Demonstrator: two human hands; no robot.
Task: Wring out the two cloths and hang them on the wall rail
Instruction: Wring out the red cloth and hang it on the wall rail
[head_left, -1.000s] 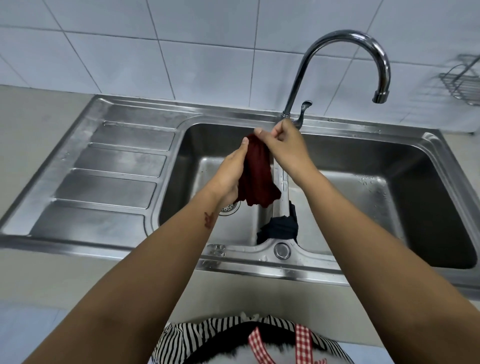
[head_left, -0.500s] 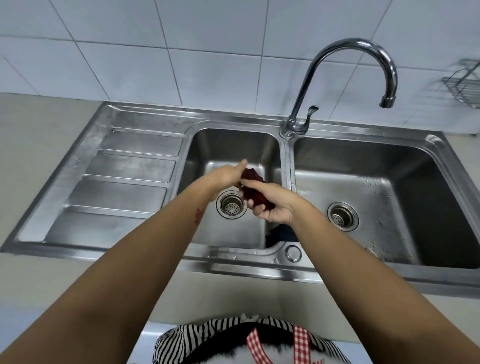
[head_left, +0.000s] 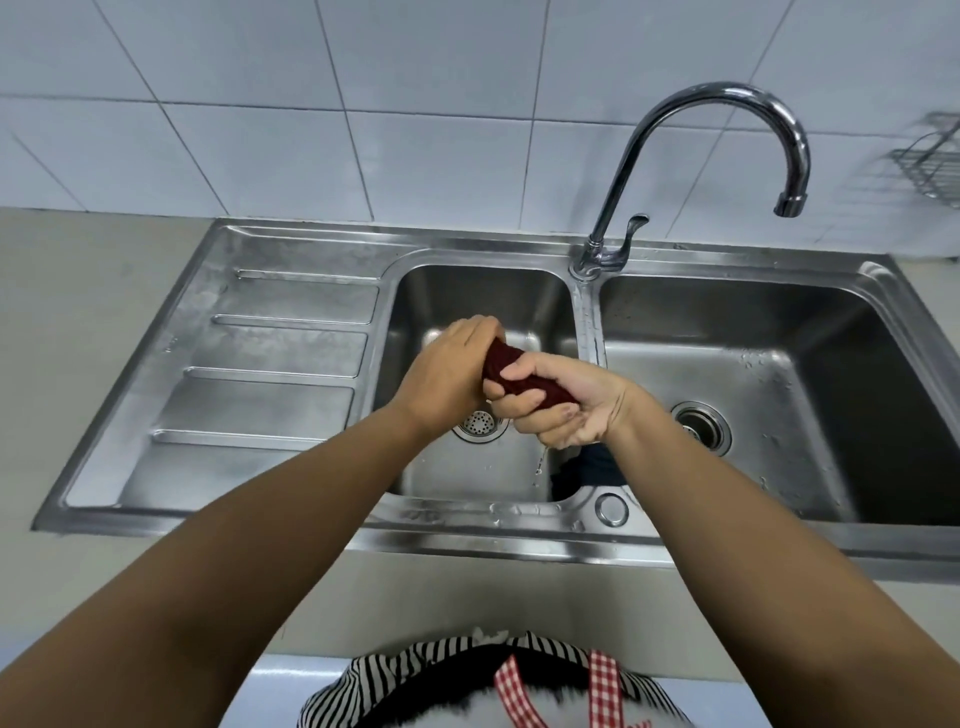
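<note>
Head view, one moment at a kitchen sink. Item one: red cloth (head_left: 524, 376), rolled into a tight rope and held over the left basin (head_left: 483, 296). The left hand (head_left: 447, 376) is clenched around its far end, knuckles up; the right hand (head_left: 558, 402) is clenched around its near end, palm turned up, so the two fists are touching along the roll. A thin trickle of water (head_left: 540, 462) falls from under the right hand into the basin.

Item two: dark cloth (head_left: 592, 465), lying low at the near end of the divider between the basins, mostly hidden behind the right wrist; how it is draped cannot be told.

Surroundings: double steel sink (head_left: 727, 540) with ribbed drainboard (head_left: 270, 374) on the left, a strainer (head_left: 480, 423) under the hands, a second drain (head_left: 701, 426) in the right basin, a gooseneck tap (head_left: 727, 130) not running, white wall tiles behind. A wire rack (head_left: 930, 166) shows at the right edge; no wall rail is in view.

Step in hand, by judgement: wringing the first cloth, with the task early, since the dark one lies untouched and nothing is hung. Next move likely calls for opposite twists of the fists until dripping stops, then shaking the roll open and finding the rail outside this view.
</note>
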